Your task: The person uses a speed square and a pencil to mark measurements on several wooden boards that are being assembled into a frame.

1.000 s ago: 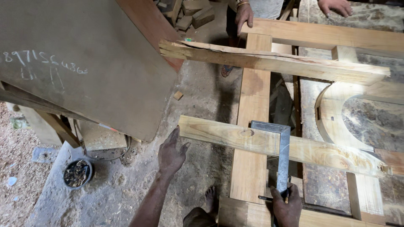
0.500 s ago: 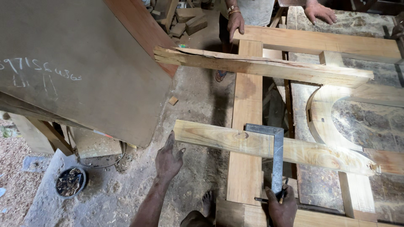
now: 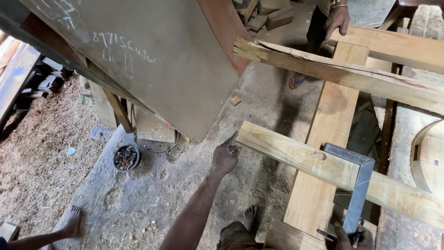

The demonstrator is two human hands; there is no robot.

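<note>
Near the centre of the frame the left hand [image 3: 225, 156] rests its fingertips against the end of a pale wooden plank [image 3: 296, 155], fingers loosely curled, not gripping. The plank runs diagonally toward the lower right, lying across a longer upright board [image 3: 330, 139]. At the bottom right the right hand [image 3: 354, 237] grasps the lower end of a metal try square [image 3: 358, 185], whose corner sits over the plank. At the upper right another person's hand [image 3: 336, 21] rests on a crosswise beam [image 3: 397, 44].

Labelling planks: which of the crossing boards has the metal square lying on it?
The near pale plank, whose end the left hand touches; the metal square rests on it. The split far board carries none.
</note>
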